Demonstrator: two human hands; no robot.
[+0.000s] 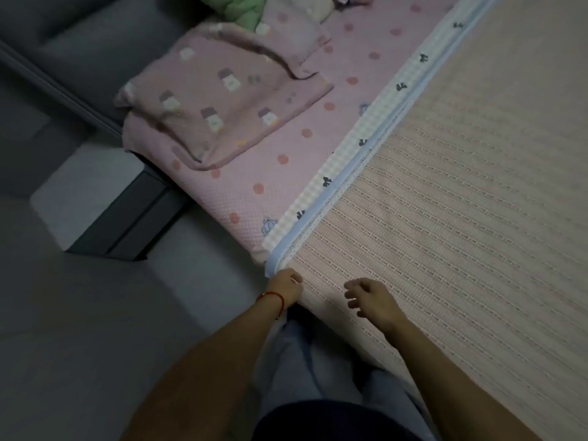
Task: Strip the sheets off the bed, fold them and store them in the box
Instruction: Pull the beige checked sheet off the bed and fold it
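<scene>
Both hands sit at the bed's near corner: left hand (285, 285) pinches the woven sheet (451, 198) corner, right hand (370, 299) hovers loosely curled, empty. Sheet's blue-bound edge (334, 189) runs diagonally away up-right.

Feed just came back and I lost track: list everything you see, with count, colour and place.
Mat: one, beige striped, blue-trimmed, on the bed at right.
Checked cloth: one, pale with dark bows, beside the mat's edge.
Sheet: one, pink dotted, under them.
Pillow: one, pink printed, on the sheet.
Quilt: one, green, top of view.
Nightstand: one, white-topped, dark-fronted, left of bed.
Left hand: grips the mat's corner; red string on wrist.
Right hand: loosely curled over the mat.
</scene>
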